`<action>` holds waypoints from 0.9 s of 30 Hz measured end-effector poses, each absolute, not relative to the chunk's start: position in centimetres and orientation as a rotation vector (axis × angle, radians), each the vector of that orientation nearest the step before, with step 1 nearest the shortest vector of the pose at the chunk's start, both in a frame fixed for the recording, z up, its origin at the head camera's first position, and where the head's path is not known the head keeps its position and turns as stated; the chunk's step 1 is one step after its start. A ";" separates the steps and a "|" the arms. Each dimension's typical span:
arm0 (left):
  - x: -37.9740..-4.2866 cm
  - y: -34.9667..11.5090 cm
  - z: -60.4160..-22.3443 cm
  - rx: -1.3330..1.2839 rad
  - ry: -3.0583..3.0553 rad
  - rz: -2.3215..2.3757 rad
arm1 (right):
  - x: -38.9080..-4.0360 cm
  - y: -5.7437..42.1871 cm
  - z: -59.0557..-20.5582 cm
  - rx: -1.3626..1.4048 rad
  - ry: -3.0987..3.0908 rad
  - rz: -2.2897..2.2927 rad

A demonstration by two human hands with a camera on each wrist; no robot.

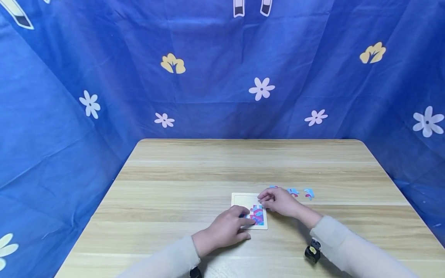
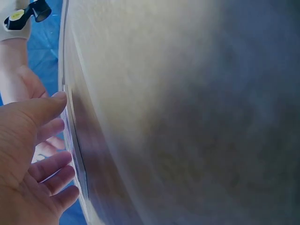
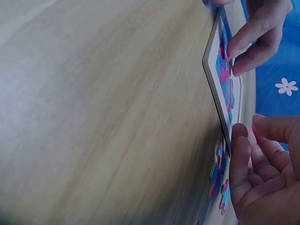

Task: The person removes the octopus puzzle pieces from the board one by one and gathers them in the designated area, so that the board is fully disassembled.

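A white square puzzle tray point(image 1: 243, 199) lies on the table, with several pink and blue jigsaw pieces point(image 1: 258, 216) fitted in its lower right part. My left hand point(image 1: 227, 227) reaches over the tray from the left, its fingertips on the pieces and the thumb near the front edge. In the left wrist view, the fingers point(image 2: 51, 166) are spread and slightly bent. By the tray's right edge is my right hand point(image 1: 283, 201), fingers bent and thumb close to the index finger. The right wrist view shows its fingertips point(image 3: 240, 131) beside the tray corner; whether they pinch anything is hidden.
Loose puzzle pieces lie to the right of the tray, among them a blue and pink piece point(image 1: 308, 193) and another piece point(image 1: 293, 191) partly behind my right hand. The wooden table point(image 1: 167, 185) meets a blue patterned curtain point(image 1: 215, 85) at the back.
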State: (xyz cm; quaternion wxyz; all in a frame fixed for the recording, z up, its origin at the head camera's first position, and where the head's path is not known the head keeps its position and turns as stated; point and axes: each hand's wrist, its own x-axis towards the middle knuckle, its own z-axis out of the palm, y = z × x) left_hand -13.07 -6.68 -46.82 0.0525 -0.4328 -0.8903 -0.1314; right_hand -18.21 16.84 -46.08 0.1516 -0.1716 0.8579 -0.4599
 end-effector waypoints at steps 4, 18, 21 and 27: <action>-13.0 -6.5 -47.0 -1.322 -2.708 -0.406 | -18.0 16.6 -46.1 -0.511 2.510 -1.249; -12.8 -6.4 -47.3 -1.316 -2.721 -0.387 | -18.0 16.4 -46.2 -0.550 2.505 -1.234; -12.9 -6.3 -47.3 -1.316 -2.731 -0.386 | -18.1 16.3 -46.2 -0.543 2.511 -1.232; -12.9 -6.3 -47.1 -1.313 -2.759 -0.394 | -18.2 16.1 -46.2 -0.529 2.498 -1.256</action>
